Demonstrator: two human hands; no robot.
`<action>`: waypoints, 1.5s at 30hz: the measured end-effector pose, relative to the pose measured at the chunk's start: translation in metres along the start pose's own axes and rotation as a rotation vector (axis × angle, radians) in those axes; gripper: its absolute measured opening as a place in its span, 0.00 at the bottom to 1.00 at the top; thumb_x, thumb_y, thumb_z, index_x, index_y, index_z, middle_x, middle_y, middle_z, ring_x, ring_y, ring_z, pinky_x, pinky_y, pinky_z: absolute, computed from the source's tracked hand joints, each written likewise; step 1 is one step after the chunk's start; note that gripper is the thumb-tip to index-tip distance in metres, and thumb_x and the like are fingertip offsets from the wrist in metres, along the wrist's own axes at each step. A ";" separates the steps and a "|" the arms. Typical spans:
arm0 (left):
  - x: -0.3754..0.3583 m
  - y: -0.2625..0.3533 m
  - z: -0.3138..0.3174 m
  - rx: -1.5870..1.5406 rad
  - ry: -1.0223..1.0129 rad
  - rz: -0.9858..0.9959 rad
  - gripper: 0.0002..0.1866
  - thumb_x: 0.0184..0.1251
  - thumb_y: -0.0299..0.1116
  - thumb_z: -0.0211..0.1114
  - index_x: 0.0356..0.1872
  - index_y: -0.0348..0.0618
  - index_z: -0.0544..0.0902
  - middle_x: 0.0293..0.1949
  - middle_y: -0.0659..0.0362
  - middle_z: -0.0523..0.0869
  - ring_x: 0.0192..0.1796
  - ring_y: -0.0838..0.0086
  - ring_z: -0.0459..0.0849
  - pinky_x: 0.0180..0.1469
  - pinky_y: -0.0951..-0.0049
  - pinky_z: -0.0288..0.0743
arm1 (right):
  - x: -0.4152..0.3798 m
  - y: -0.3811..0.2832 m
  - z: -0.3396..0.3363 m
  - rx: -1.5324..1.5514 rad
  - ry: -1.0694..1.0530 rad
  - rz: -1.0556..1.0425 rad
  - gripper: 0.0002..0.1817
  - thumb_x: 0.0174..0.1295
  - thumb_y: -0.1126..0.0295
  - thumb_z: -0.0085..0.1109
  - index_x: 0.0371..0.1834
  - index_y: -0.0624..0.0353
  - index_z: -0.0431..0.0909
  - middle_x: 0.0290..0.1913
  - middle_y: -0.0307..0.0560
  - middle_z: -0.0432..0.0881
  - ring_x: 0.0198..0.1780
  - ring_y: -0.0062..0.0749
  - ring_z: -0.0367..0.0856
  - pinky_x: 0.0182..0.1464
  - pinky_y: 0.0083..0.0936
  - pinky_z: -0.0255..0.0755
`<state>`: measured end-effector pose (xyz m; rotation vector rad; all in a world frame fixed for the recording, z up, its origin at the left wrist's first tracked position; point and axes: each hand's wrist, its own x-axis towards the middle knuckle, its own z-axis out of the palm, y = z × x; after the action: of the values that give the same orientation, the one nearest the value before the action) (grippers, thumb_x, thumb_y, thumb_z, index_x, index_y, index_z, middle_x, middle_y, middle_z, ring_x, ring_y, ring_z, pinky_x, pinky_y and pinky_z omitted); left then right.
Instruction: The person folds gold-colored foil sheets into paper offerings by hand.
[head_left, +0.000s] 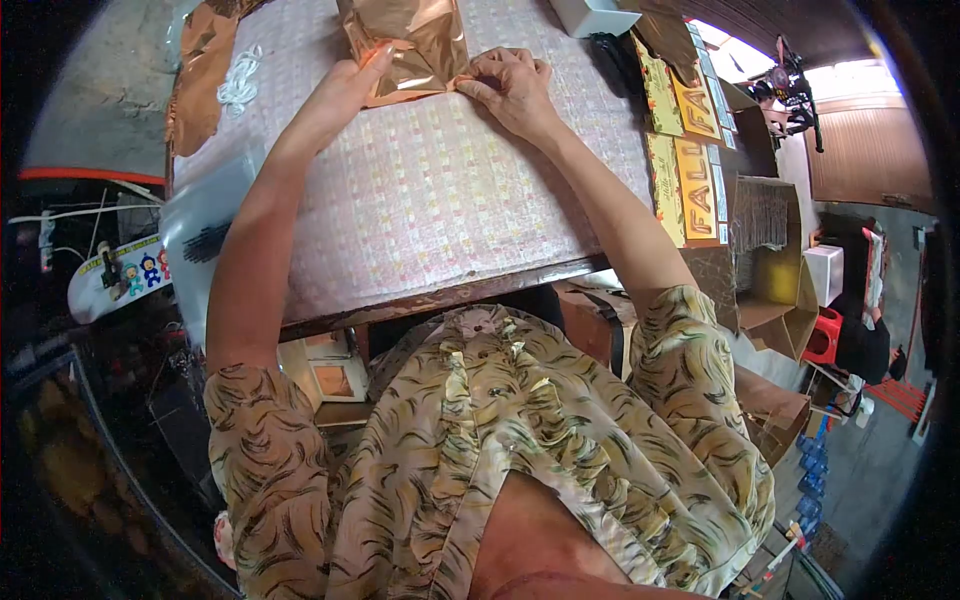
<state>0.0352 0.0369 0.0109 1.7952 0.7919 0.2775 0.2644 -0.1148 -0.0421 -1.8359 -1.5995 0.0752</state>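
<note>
A shiny copper-coloured foil sheet or bag (425, 45) lies at the far side of the table, its upper part cut off by the frame. My left hand (350, 92) grips its left side, thumb on top and the other fingers largely hidden under the foil. At the lower right corner, my right hand (512, 88) pinches the foil edge between thumb and curled fingers. Both hands rest close to the tabletop, and the foil looks creased between them.
A pale checked cloth covers the table (430, 220). White cord (240, 80) and more copper foil (205, 85) lie at left. Printed "FALL" cards (690, 190), a black item (612, 65) and a white box (595, 15) are at right. A person (870, 350) is farther right.
</note>
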 end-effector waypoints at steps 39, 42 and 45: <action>-0.032 -0.051 0.023 0.339 0.453 0.249 0.14 0.69 0.40 0.77 0.37 0.37 0.93 0.59 0.50 0.85 0.54 0.65 0.87 0.52 0.66 0.82 | 0.013 -0.046 0.003 -0.431 0.001 0.151 0.21 0.70 0.52 0.65 0.50 0.60 0.84 0.51 0.50 0.86 0.60 0.51 0.77 0.65 0.53 0.60; -0.032 -0.050 0.022 0.366 0.446 0.259 0.14 0.69 0.40 0.76 0.37 0.37 0.94 0.59 0.50 0.85 0.54 0.65 0.87 0.52 0.67 0.82 | 0.019 -0.048 0.007 -0.541 0.153 -0.068 0.27 0.75 0.51 0.58 0.67 0.60 0.77 0.66 0.54 0.80 0.70 0.54 0.73 0.72 0.57 0.58; -0.030 -0.051 0.020 0.382 0.423 0.248 0.14 0.69 0.40 0.77 0.38 0.37 0.94 0.59 0.51 0.85 0.54 0.65 0.87 0.53 0.67 0.82 | 0.029 -0.053 0.027 -0.560 0.156 -0.240 0.36 0.80 0.45 0.46 0.80 0.61 0.64 0.80 0.56 0.66 0.82 0.54 0.61 0.80 0.57 0.49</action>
<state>0.0041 0.0115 -0.0374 2.2371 0.9634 0.7270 0.2142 -0.0766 -0.0235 -1.9655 -1.8346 -0.6686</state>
